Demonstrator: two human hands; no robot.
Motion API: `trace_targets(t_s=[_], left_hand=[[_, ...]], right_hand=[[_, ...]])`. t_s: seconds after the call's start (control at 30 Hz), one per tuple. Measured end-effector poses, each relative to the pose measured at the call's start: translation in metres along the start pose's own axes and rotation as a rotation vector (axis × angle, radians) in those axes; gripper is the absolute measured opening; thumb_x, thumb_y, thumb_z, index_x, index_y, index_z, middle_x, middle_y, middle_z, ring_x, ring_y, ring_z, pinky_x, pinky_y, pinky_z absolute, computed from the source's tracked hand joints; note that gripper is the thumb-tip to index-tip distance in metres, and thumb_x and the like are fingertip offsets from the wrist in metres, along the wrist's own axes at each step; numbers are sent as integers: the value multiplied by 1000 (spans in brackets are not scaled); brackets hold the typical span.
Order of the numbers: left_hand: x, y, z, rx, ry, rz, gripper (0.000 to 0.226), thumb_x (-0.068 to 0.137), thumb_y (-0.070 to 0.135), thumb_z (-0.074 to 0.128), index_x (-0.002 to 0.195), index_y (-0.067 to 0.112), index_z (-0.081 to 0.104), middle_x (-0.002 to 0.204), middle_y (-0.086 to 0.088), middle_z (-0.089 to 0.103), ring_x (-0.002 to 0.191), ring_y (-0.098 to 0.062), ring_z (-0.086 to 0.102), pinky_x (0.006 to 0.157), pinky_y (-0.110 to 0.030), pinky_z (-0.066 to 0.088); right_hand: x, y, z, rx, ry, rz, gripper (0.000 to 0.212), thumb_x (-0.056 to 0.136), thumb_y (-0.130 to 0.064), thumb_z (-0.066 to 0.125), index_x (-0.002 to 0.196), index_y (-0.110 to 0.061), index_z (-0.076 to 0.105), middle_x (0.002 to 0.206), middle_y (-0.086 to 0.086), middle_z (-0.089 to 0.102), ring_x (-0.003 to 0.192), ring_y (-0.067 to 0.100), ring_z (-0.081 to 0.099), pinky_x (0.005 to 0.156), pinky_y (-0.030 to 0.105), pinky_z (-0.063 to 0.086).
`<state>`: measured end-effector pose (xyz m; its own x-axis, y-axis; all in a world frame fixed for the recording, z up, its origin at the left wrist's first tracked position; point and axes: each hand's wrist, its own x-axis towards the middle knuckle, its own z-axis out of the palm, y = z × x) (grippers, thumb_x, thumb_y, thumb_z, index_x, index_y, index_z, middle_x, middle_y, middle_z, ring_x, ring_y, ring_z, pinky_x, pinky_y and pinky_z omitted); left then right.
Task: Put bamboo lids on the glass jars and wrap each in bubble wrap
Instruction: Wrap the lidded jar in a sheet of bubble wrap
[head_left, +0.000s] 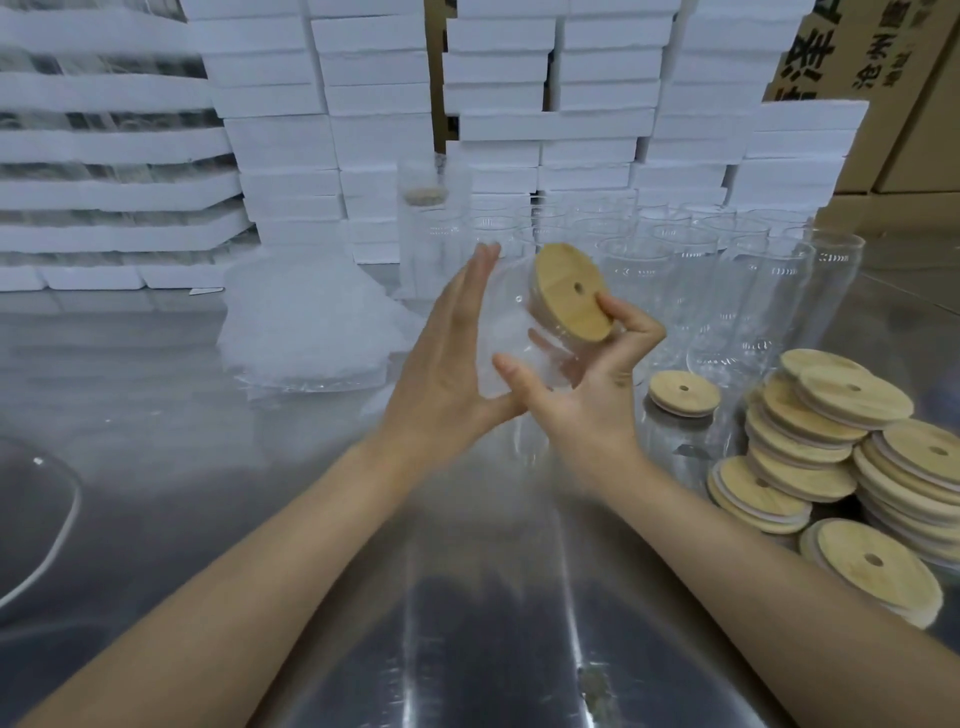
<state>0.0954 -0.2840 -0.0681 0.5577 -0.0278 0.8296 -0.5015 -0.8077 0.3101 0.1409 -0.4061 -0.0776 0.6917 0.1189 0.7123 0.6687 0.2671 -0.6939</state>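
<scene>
We hold the glass jar (511, 317) tilted above the table (208, 441), between both grips. Our right grip (587, 395) curls round it from below, with the fingertips just beside the bamboo lid (569, 291) seated on its mouth and the thumb across the glass. Our left grip (447, 364) is released, flat, fingers straight against the jar's left side. A whitish film (496, 364) on the jar may be bubble wrap. A pile of loose lids (831, 447) sits at right.

jar (511, 332): wall mostly behind your left hand (447, 364) and right hand (587, 400); base blurred
lid pile (810, 421): cut by right edge
curved white rim (70, 512): cut at left, unidentifiable
</scene>
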Motion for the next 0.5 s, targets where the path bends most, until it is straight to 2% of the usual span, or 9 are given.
trace_targets(t_s=[0.1,0.17,0.2,0.27,0.33,0.4,0.47,0.5], left_hand=[[13,-12,-20,65,-108,-35,129,59,58,81,150,32,-7,161,0,11,146,-18,22,115,-39,29],[12,-15,-26,174,-155,-156,134,55,60,82,150,34,-9,160,4,18,143,-12,27,112,-36,32],[9,-15,-25,210,-166,-190,132,56,55,84,152,31,-4,157,4,26,139,-10,32,109,-33,35],[2,-12,-19,247,-136,-191,120,57,45,88,152,22,18,145,1,42,128,-11,40,98,-28,38],[1,-6,-12,231,-50,-158,109,52,42,89,144,24,32,130,5,50,116,-10,44,87,-18,37],[1,-2,-9,237,19,-111,107,50,39,87,141,21,33,124,3,53,108,-13,46,81,-16,37],[-1,-1,-8,311,47,-72,114,50,34,90,145,10,31,127,-10,57,109,-16,47,81,-27,43],[-2,-2,-8,333,68,-67,117,50,33,91,146,10,27,127,-12,57,109,-16,46,81,-29,43]], right_hand=[[16,-6,-11,106,95,26,70,69,-19,80,110,-24,24,137,25,38,115,29,62,97,44,52],[19,-8,-15,133,113,1,67,73,-23,77,110,-23,22,136,24,41,111,20,64,90,35,55],[19,-7,-14,149,98,-7,63,77,-21,74,110,-22,22,133,23,42,108,14,65,87,29,55],[13,-3,-11,180,27,12,50,82,-20,68,108,-22,25,126,18,45,102,3,64,84,21,52],[6,-2,-6,171,-39,56,46,79,-35,64,105,-23,29,117,13,47,97,-2,62,81,17,49],[2,2,-5,127,-95,78,44,75,-43,61,103,-24,32,112,7,50,93,-11,59,77,10,47],[-1,2,-4,81,-147,117,42,76,-47,59,103,-26,34,115,3,52,97,-12,58,80,9,45],[-2,0,-4,29,-171,112,40,77,-49,57,103,-28,35,119,1,52,102,-10,57,83,11,44]])
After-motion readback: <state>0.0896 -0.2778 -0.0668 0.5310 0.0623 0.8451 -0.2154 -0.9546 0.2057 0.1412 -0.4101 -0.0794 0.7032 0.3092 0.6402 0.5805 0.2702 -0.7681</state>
